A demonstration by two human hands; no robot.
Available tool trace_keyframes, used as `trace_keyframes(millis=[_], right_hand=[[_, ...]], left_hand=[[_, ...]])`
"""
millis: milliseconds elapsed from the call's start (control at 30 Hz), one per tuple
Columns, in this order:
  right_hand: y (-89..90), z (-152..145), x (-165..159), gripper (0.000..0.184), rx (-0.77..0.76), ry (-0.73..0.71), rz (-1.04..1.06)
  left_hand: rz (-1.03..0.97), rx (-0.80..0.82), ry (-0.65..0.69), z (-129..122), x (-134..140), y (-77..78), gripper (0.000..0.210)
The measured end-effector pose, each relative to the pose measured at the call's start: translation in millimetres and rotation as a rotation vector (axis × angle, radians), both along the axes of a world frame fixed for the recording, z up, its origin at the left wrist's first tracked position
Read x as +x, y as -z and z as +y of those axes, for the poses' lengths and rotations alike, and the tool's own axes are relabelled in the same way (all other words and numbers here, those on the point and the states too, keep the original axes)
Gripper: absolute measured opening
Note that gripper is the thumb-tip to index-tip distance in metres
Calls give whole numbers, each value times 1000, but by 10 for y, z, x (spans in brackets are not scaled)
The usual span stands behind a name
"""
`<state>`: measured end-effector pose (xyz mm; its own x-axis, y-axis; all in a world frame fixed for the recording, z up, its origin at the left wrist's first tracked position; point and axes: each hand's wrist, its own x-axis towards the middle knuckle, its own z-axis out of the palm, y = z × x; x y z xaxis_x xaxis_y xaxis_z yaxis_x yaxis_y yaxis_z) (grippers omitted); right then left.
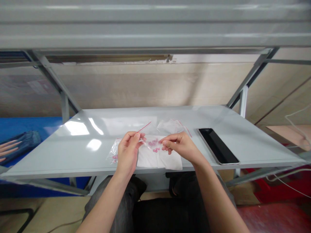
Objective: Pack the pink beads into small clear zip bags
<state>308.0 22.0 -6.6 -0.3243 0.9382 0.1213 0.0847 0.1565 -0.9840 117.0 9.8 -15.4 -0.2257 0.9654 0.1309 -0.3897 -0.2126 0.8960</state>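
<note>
My left hand (130, 145) is closed, thumb against fingers, on a small clear zip bag (147, 144) whose thin red seal strip (145, 126) sticks up past the fingertips. Just right of it, my right hand (176, 144) is pinched shut near the bag; what its fingertips hold, if anything, is too small to make out. Several pink beads (156, 149) show between the hands, above a white cloth or tissue (159, 161). Some look to be behind or inside the clear plastic; I cannot tell which. Another clear bag (114, 152) with pink bits lies beside my left hand.
Behind my right hand lie clear zip bags (171, 125) with red strips. A black-screened phone or tablet (218, 145) rests at the right of the grey table (60, 155). Metal struts (52, 77) carry a shelf (155, 26) overhead. Another person's hand (8, 150) is at far left.
</note>
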Motion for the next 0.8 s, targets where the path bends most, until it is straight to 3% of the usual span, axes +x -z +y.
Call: trace_keyframes(millis=[300, 433, 600, 800], right_hand=[[-37, -85, -123, 26, 8, -131, -75], [-29, -83, -108, 27, 26, -148, -78], [18, 11, 9, 27, 60, -45, -82], [94, 148, 277, 31, 110, 175, -155]], left_hand=[[114, 122, -142, -8, 4, 24, 26], [269, 140, -265, 61, -162, -13, 21], [646, 28, -370, 170, -565, -38, 20], [1318, -68, -512, 241, -956, 108, 38]])
